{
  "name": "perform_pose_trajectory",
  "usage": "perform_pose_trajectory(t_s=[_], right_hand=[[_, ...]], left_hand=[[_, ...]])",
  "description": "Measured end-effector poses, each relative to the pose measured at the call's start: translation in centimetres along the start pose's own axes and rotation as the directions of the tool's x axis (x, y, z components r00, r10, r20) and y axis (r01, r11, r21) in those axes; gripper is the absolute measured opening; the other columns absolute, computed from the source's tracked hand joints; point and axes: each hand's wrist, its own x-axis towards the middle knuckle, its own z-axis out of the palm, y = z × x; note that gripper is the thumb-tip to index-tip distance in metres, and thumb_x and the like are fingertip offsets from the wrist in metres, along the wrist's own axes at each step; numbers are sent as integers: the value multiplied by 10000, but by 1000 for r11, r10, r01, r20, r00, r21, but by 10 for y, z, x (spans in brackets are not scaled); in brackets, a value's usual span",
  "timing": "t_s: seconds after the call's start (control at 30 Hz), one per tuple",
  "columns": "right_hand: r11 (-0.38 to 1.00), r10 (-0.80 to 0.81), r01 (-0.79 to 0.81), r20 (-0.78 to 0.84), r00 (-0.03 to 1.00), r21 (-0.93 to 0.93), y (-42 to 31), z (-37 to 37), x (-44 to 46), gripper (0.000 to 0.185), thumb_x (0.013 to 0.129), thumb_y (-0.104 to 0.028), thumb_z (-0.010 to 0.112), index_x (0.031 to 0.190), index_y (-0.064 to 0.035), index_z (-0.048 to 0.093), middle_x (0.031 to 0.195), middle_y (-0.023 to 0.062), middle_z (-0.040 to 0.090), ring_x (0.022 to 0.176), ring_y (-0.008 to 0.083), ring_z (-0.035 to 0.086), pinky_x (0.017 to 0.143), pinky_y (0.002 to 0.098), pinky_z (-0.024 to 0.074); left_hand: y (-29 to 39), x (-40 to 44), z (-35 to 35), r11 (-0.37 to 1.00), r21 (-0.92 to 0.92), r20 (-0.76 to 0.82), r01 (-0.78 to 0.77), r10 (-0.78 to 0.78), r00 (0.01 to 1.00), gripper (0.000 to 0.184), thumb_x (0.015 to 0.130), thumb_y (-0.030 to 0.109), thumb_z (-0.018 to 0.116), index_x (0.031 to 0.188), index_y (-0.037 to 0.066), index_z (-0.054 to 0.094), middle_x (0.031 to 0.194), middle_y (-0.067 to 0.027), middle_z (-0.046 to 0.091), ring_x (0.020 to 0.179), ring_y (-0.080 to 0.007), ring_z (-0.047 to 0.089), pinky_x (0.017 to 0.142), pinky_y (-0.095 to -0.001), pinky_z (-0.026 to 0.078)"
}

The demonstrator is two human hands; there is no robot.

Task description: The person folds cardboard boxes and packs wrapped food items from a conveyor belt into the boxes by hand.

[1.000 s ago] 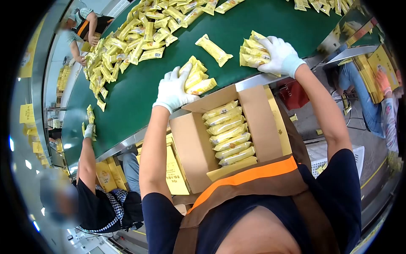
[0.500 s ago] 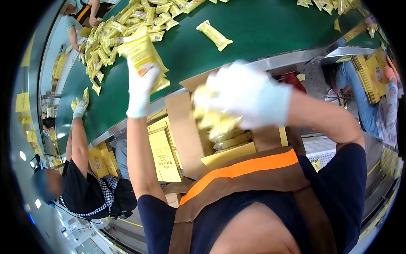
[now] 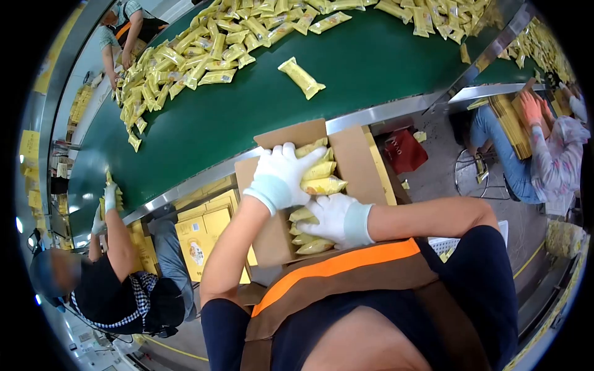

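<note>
- Head view, step: yellow packets [image 3: 327, 185] inside the open cardboard carton [image 3: 363, 157], apparently being settled; next move likely calls for level seating.
- Left hand [image 3: 278, 173]: fingers over upper packets; grip unclear.
- Right hand [image 3: 334, 218]: fingers against lower packets; grip unclear.
- Green belt [image 3: 198, 127]: bears packet heap [image 3: 201, 59].

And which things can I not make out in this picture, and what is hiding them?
Head view: how many packets lie in the box; the left hand and right hand cover some.
Head view: whether the left hand grips packets or only presses them; its own back hides this.
Head view: the far side of the pile; cut off by the top edge.
Head view: fine print on the yellow carton; too small.
</note>
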Motion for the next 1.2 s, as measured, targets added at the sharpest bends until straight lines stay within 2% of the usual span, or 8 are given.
perform_pose_trajectory(t_s=[0.2,0.4,0.47,0.53,0.6,0.8,0.93,1.2], right_hand=[[951,-283,274,-44,958,-143,16,-21,-22,358,816,-239,631,1154,-122,662,1220,173,568,1094,364,582,916,473,482],[969,-186,8,708,681,247,62,-84,19,317,775,-204,686,1068,-88,718,1262,101,631,1135,260,605,896,390,504],[706,-366,105,234,901,701,128,-130,37,315,855,-212,673,1119,-41,687,1120,131,690,1075,232,639,942,363,491],[188,123,174,-199,972,967,192,-176,52,352,922,-251,638,1204,-40,654,1121,66,692,1021,173,637,905,349,508],[874,427,-100,-653,625,476,296,-199,82,400,955,-361,560,1222,-79,653,1226,76,667,1167,209,593,995,335,461],[440,878,-759,-406,253,480,482,-188,167,832,780,-804,467,1495,-388,374,1615,128,236,1445,413,273,1148,534,298],[689,687,-723,-356,634,42,380,-172,219,768,760,-729,583,1422,-349,497,1588,169,251,1433,390,284,1114,567,318],[924,274,-307,-163,948,-229,310,-133,127,578,848,-575,595,1283,-195,619,1552,102,348,1436,335,299,1127,482,315]], left_hand=[[16,5,68,990,131,-134,55,-37,990,889,686,381,778,1482,260,401,1236,-230,501,1155,-358,486,957,-512,397],[28,-10,46,977,202,-163,-69,103,981,615,846,195,597,1447,206,463,1391,-270,464,1319,-415,426,1074,-582,331],[12,-17,35,964,-41,-228,-263,248,942,523,808,167,607,1330,142,585,1304,-231,562,1241,-408,519,1035,-512,412],[-9,-13,-11,944,-117,-504,-309,212,837,458,753,130,634,1209,89,653,1214,-206,618,1133,-380,596,951,-448,489],[-47,-3,-19,933,-260,-718,-249,-14,696,504,694,-43,642,1191,40,636,1171,-193,620,1069,-349,612,888,-437,512],[-208,63,93,715,-618,-458,328,-666,589,813,886,391,674,1545,117,285,1573,-274,220,1391,-446,352,1132,-447,308],[-249,129,72,626,-692,-371,360,-736,566,899,797,641,674,1526,230,346,1592,-270,148,1421,-464,285,1110,-676,181],[-228,88,91,896,-350,-484,272,-422,767,505,821,405,721,1226,109,660,1406,-239,489,1296,-389,457,1089,-427,387]])
